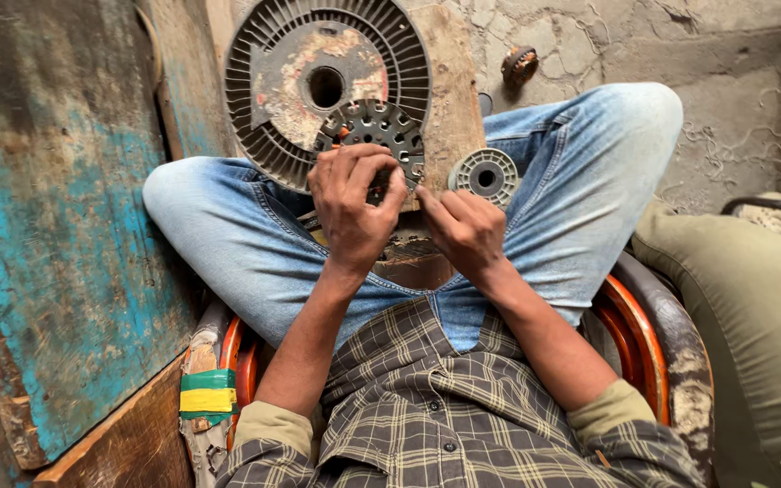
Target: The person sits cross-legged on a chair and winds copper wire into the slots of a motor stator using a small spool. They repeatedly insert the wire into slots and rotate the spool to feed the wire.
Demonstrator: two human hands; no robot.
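Observation:
I sit cross-legged in blue jeans with a wooden board (452, 99) lying across my lap. My left hand (352, 201) grips the near edge of a small round slotted metal disc (374, 126) with copper showing in its slots. My right hand (463, 226) is closed just right of it, its fingertip touching the disc's lower right edge; whether it holds something small I cannot tell. A big grey finned round casing (268, 136) with a centre hole lies under and behind the disc. A small grey ribbed wheel (486, 176) rests by my right knee.
A worn blue-painted panel (56, 226) stands close on the left. An orange-and-grey round rim (644, 334) curves under me. Another person's olive-trousered leg (743, 298) is at the right. A rusty bearing (519, 65) lies on the cracked concrete floor beyond my knee.

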